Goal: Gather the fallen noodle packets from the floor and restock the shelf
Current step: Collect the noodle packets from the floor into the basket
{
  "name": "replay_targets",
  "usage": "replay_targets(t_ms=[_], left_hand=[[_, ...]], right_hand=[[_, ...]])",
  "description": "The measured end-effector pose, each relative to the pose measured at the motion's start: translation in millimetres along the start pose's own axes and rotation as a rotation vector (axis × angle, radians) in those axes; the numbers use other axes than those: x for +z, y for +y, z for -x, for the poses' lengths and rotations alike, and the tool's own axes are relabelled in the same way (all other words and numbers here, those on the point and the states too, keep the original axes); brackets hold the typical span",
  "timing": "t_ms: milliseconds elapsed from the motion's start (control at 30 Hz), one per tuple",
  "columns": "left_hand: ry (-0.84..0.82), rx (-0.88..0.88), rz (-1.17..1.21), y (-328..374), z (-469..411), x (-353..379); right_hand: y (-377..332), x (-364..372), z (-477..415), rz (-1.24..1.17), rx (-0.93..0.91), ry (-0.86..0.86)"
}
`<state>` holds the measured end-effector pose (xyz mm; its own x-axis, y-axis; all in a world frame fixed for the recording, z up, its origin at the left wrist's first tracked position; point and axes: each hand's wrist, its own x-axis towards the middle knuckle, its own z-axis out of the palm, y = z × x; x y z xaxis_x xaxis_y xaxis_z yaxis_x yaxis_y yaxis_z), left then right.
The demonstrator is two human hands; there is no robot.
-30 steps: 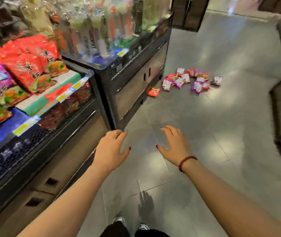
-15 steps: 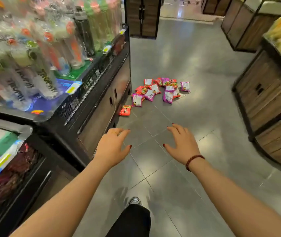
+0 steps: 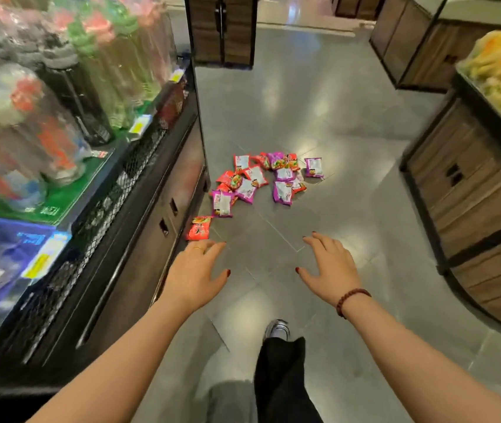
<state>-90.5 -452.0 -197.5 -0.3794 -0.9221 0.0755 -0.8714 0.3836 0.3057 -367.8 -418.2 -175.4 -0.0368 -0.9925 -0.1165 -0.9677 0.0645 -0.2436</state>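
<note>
head view: your left hand and right hand reach forward, fingers loose, holding nothing. the noodle packets lie scattered on the floor ahead, beside the shelf.

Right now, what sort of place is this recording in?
Most likely a grocery shop aisle: shelved bottled drinks with yellow price tags, wooden display stands, noodle packets spilled on the floor.

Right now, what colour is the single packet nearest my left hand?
The single packet is red, seen in the head view.
</note>
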Motion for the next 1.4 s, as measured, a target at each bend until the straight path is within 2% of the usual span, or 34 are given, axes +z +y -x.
replay_targets(t_ms=[300,533,700,1033,1300,1400], left_hand=[[0.007,0.062,-0.041,10.9,-223.5,9.5],[-0.045,0.095,-0.006,10.7,-358.5,23.0],[-0.049,0.100,0.057,-5.6,-462.2,46.0],[-0.126,0.140,0.015,-56.2,-677.8,74.5],[-0.154,0.028,0.066,-65.1,-795.9,100.9],[-0.166,-0.100,0.083,-65.3,-830.8,125.7]], right_hand=[[79.6,-49.1,-199.2,0.007,-0.020,0.017],[125.6,-74.0,-316.8,0.005,0.006,0.009],[152.9,-74.6,-409.7,0.007,0.021,0.000],[185.8,-81.6,-614.7,0.056,0.071,-0.078],[243.3,-83.0,-749.5,0.005,0.069,-0.173],[275.1,-78.9,-812.3,-0.008,0.026,-0.221]])
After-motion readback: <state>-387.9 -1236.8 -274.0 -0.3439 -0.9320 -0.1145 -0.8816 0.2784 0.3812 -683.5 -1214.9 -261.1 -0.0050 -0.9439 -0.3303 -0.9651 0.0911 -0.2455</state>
